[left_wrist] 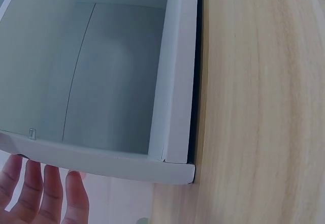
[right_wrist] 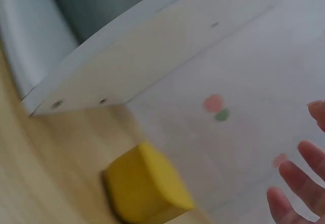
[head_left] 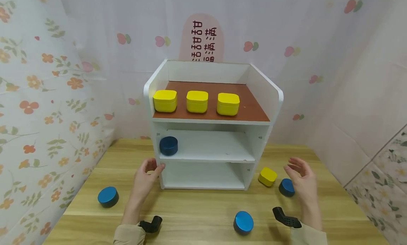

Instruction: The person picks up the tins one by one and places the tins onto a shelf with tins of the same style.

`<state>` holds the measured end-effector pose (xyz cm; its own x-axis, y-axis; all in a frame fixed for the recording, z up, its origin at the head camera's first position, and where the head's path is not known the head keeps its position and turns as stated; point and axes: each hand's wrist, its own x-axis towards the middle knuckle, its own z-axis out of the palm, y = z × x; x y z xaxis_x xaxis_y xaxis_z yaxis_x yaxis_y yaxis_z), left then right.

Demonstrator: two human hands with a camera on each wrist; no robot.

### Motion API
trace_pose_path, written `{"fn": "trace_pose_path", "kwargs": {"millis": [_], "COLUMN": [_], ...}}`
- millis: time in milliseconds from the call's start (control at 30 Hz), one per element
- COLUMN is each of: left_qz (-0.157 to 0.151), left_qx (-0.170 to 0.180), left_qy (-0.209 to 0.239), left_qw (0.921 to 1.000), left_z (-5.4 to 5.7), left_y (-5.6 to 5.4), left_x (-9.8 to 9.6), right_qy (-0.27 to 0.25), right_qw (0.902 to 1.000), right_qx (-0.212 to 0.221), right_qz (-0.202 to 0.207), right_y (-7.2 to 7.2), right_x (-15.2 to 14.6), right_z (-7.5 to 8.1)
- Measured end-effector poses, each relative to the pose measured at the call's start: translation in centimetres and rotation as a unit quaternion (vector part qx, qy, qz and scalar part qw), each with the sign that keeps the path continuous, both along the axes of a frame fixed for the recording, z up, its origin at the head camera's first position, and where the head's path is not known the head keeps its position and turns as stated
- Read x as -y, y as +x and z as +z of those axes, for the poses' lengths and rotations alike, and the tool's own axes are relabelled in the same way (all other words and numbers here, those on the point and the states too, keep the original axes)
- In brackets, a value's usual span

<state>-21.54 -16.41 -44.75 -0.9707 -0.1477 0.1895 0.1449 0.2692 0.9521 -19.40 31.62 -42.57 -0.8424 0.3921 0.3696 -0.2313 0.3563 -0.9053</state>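
Note:
A white shelf unit [head_left: 203,120] with a brown top stands mid-table. Beside its left side panel is my left hand [head_left: 147,178], thumb tip at the front edge; in the left wrist view its fingertips [left_wrist: 75,181] lie right at the panel's outer edge. My right hand [head_left: 302,179] hovers with loosely bent fingers over the table's right side, holding nothing. Closest to it is a round blue tin [head_left: 287,187], partly overlapped by the hand in the head view. A yellow box with rounded corners [head_left: 267,177] lies tilted left of that tin, also near in the right wrist view.
Three yellow boxes [head_left: 197,102] stand in a row on the top shelf. On the middle shelf, at its left end, sits a dark blue tin [head_left: 169,145]. Other blue tins lie on the wooden table, one at far left [head_left: 108,197] and one in front [head_left: 243,222].

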Motion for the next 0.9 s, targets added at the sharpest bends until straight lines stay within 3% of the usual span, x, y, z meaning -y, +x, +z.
{"fn": "trace_pose_path", "kwargs": {"millis": [200,467,900], "left_qz": [0.003,-0.005,-0.002], "left_qx": [-0.014,-0.007,-0.007], "left_qy": [-0.009,-0.008,-0.010], "left_qw": [0.9999,0.9999,0.9999], "left_z": [0.1,-0.3,-0.2], "left_y": [-0.2,0.0,0.0], "left_x": [0.2,0.2,0.2], "right_qy": [0.075,0.113,0.088], "right_qw": [0.9959,0.9905,0.9886], "right_qx": [0.048,0.070,0.116], "right_qz": [0.016,0.037,0.039], "right_y": [-1.1,-1.4,-2.0], "right_x": [0.7,1.2,1.8], "right_z": [-1.2,-2.3,-3.1]}}
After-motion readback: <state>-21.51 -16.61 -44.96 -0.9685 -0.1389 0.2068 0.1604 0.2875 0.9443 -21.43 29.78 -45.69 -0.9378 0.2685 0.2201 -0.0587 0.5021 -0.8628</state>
